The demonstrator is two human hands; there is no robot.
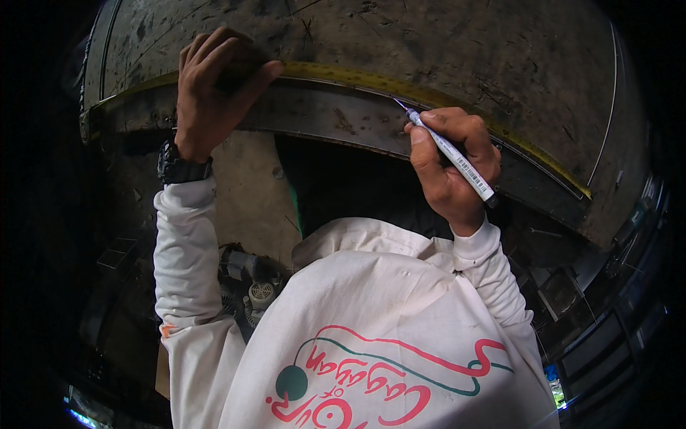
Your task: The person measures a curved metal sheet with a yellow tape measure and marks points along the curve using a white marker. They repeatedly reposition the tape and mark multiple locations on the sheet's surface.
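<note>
A yellow tape measure lies stretched across the dark, scuffed worktop, along a narrow metal bar at its near edge. Over its left part my left hand holds it down, fingers bent and thumb on the tape; the fingertips are partly in shadow. My right hand grips a white marker pen with a slim tip. That tip touches or hovers just above the tape's near edge, right of the middle; I cannot tell which. The pen slants down to the right, its dark end below my fingers.
The scratched worktop reaches away behind the tape, with thin pale lines near its right side. Below its near edge, at the left, is a motor-like machine. Dark frames and metal parts stand at the lower right.
</note>
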